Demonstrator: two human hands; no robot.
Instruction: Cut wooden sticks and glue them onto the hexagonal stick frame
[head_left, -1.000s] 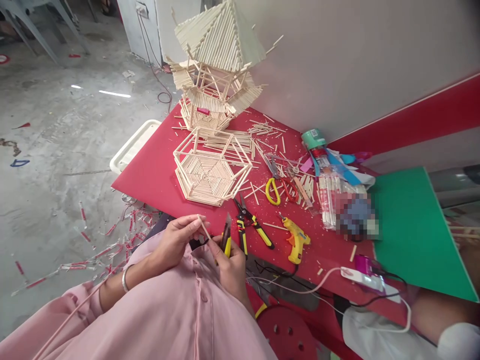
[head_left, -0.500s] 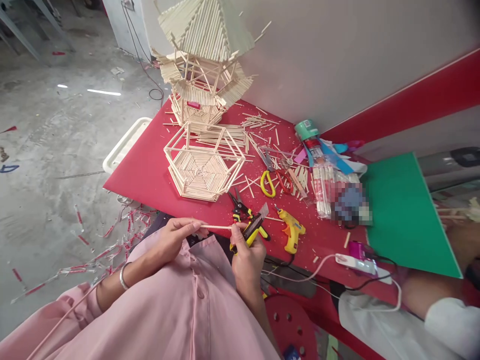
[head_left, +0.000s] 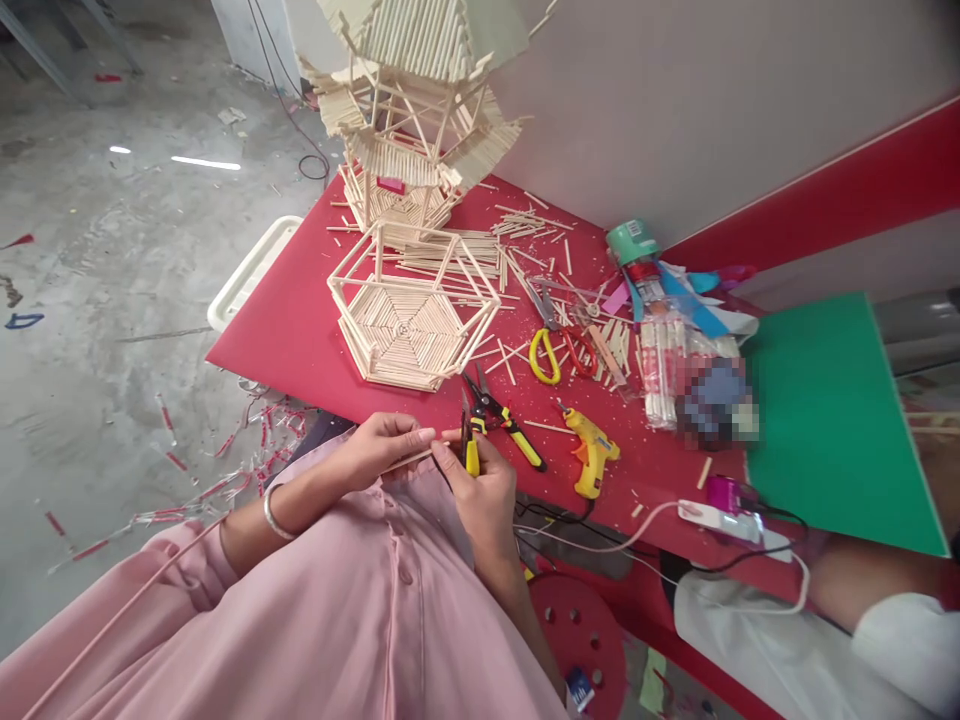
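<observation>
My left hand (head_left: 382, 446) is closed, pinching a thin wooden stick (head_left: 409, 461) in front of the pink shirt. Close by on its right, my right hand (head_left: 480, 488) is wrapped round a yellow-and-black utility knife (head_left: 471, 455), its blade pointing up. The right thumb and fingertips meet the stick's right end, beside the left fingertips; whether the blade touches the stick I cannot tell. Just beyond the hands, a hexagonal frame of sticks (head_left: 405, 335) stands on the red table (head_left: 277, 335). Black-and-yellow pliers (head_left: 510, 425) lie at the table's near edge.
A tall stick pagoda (head_left: 420, 120) stands behind the frame. Scissors (head_left: 545, 355), a yellow glue gun (head_left: 595, 450), loose sticks (head_left: 521, 222) and bagged sticks (head_left: 660, 370) lie rightward. A green board (head_left: 847, 430) and another person's arm (head_left: 832, 585) are at the right.
My hands have come together, and the stick between them has tilted. The knife has turned from slanting up to the right to nearly upright. The view has shifted slightly.
</observation>
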